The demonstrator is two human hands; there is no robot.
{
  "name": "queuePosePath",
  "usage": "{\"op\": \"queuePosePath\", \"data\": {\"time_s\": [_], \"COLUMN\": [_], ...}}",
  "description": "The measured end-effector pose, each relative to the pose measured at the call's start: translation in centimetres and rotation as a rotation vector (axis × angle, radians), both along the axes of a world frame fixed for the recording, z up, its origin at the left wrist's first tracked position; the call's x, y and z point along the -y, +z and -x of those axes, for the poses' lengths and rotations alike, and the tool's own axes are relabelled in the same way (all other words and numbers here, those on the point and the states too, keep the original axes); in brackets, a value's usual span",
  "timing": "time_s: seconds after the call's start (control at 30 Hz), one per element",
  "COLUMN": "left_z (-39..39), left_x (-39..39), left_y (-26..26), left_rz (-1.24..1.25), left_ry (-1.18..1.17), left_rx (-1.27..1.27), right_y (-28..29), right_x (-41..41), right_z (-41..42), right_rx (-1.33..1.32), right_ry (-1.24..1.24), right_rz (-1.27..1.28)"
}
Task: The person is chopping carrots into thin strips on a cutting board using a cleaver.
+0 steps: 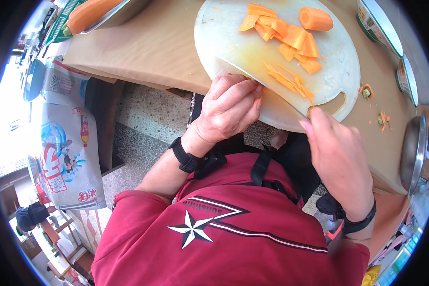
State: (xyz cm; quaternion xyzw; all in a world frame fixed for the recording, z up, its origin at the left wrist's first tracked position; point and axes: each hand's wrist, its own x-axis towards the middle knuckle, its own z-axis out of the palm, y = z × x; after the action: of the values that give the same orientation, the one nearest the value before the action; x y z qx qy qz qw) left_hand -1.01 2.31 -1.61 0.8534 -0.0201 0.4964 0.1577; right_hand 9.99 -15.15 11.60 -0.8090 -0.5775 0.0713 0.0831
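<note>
A round white cutting board (pixel 232 39) lies at the table's near edge. My right hand (pixel 338 153) grips the handle end of a knife (pixel 271 89), whose thin blade slants up to the left across the board. Curled fingers of my left hand (pixel 232 107) press down on the board against the blade; what lies under them is mostly hidden, with a bit of orange showing. Beyond the blade is a small group of carrot strips (pixel 287 80). Farther back are overlapping carrot slices (pixel 293 37) and a peeled carrot chunk (pixel 315 19).
A whole carrot (pixel 93 14) rests in a metal bowl (pixel 119 16) at the upper left, by a green basket (pixel 62 21). Patterned bowls (pixel 379 26) and a metal basin (pixel 413 153) stand right. Carrot tops (pixel 366 92) lie beside the board. A person (pixel 32 216) is far left.
</note>
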Motion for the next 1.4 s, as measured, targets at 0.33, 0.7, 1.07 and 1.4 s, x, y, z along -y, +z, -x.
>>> {"op": "queuePosePath", "data": {"time_s": [0.33, 0.7, 1.07, 1.4], "left_z": [0.1, 0.2, 0.3, 0.4], "left_x": [0.3, -0.2, -0.2, 0.0], "left_y": [0.1, -0.3, -0.1, 0.4], "left_rz": [0.048, 0.017, 0.049, 0.057], "left_ry": [-0.008, -0.030, -0.028, -0.023], "left_rx": [-0.029, 0.013, 0.007, -0.045], "right_y": [-0.2, 0.7, 0.5, 0.4], "right_x": [-1.1, 1.8, 1.9, 2.3], "right_z": [-1.1, -0.6, -0.6, -0.9], "right_rx": [-0.038, -0.100, -0.076, -0.060], "right_ry": [-0.015, -0.099, -0.056, -0.096], "right_rz": [-0.049, -0.073, -0.084, -0.067]}}
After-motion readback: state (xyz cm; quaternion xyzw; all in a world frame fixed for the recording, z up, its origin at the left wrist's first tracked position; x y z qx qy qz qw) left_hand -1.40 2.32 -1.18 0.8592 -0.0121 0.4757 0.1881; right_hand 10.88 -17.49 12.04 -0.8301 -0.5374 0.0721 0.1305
